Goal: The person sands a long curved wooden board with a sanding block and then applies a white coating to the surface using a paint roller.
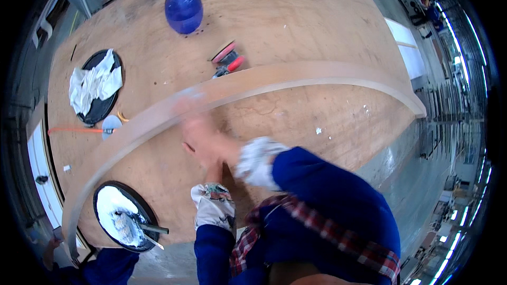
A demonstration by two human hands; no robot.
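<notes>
Slide the bare, blurry right hand (200, 126) softly along the long, curved, wood-coloured strip (285, 76); I can't tell either hand's grip.

No legible text, labels, brands, numbers or signs in the head view.
</notes>
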